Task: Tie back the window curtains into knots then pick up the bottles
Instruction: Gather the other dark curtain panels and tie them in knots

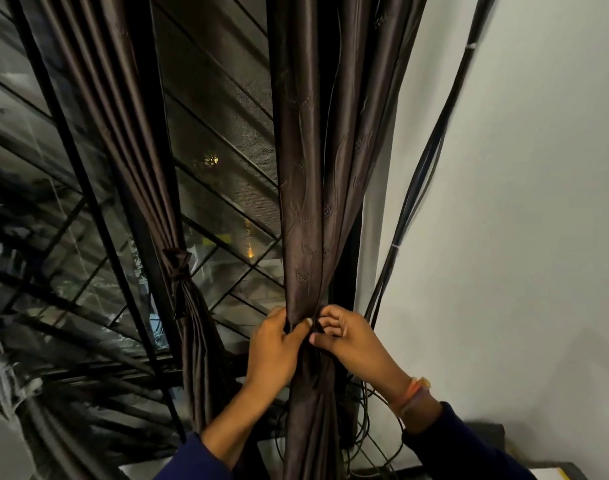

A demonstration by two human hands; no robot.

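Observation:
A dark brown curtain (313, 188) hangs in front of the window, gathered into a narrow bunch at hand height. My left hand (273, 348) wraps that bunch from the left, thumb across the front. My right hand (351, 337) grips the same bunch from the right, fingers curled into the folds. A second brown curtain (136, 133) hangs to the left, cinched by a knot (177, 265) at its middle. No bottles are in view.
The window (223, 174) has a dark metal grille and mesh. Black cables (417, 188) run down the white wall (525, 209) just right of the curtain and loop near the floor. A dark surface (486, 434) sits at the lower right.

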